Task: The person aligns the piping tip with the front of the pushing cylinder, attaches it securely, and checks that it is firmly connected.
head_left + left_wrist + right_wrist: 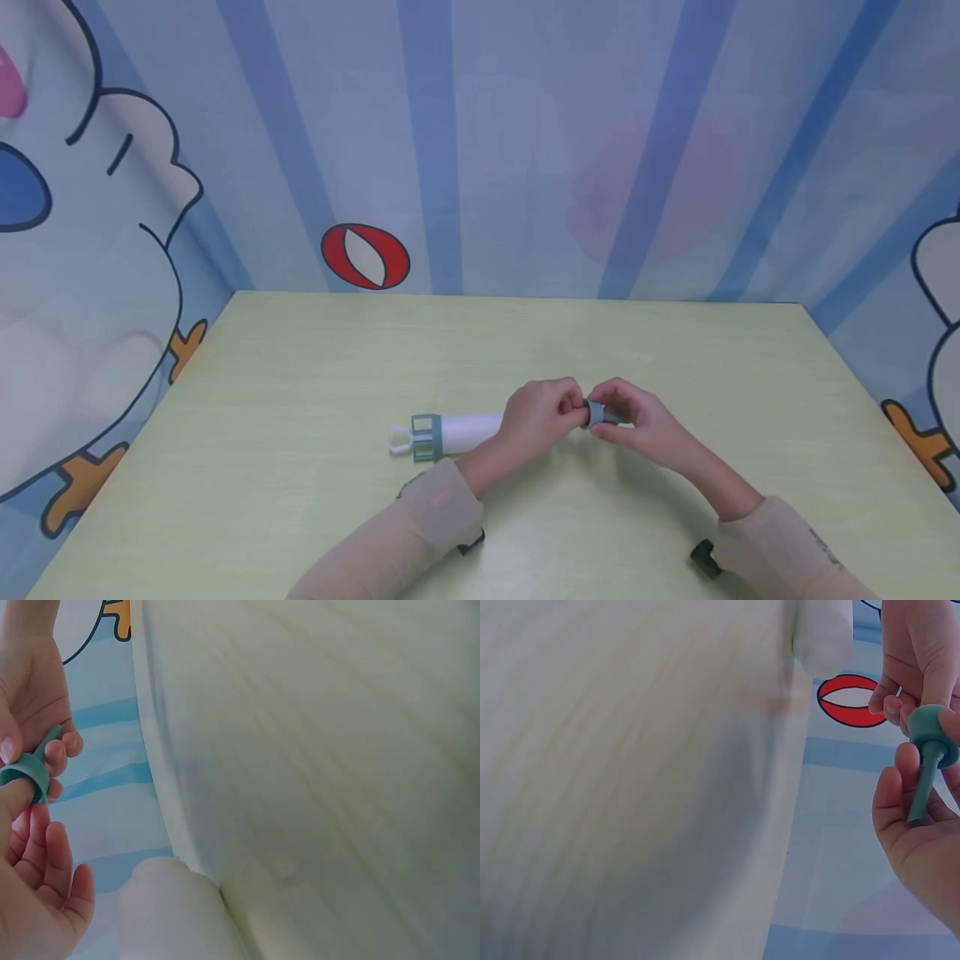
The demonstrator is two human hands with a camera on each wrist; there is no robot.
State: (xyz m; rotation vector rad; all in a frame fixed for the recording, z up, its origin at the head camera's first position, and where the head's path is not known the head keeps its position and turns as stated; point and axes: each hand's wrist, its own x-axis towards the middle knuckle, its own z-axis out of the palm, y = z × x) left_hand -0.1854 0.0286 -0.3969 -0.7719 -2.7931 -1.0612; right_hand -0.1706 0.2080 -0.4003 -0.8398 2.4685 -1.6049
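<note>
On the table lies a big white syringe-like tube (pixel 468 432) with a teal collar (pixel 427 437) and a white handle (pixel 401 439) at its left end. My left forearm and hand hide its right part in the head view. Close beyond it, my right hand (pixel 637 425) pinches a teal nozzle cap (pixel 928 727) between thumb and fingers. Its narrow stem points toward the right palm. My left hand (pixel 542 415) has its straight thumb inside the cap's open end, while the other fingers hang loosely curled beside the rim (pixel 43 791).
A pale yellow-green table (pixel 315 358) spreads under both arms. Behind and at the sides stand blue striped walls (pixel 517 150) with cartoon prints. Dark wrist camera parts (pixel 705 558) stick out from the sleeves, low over the table.
</note>
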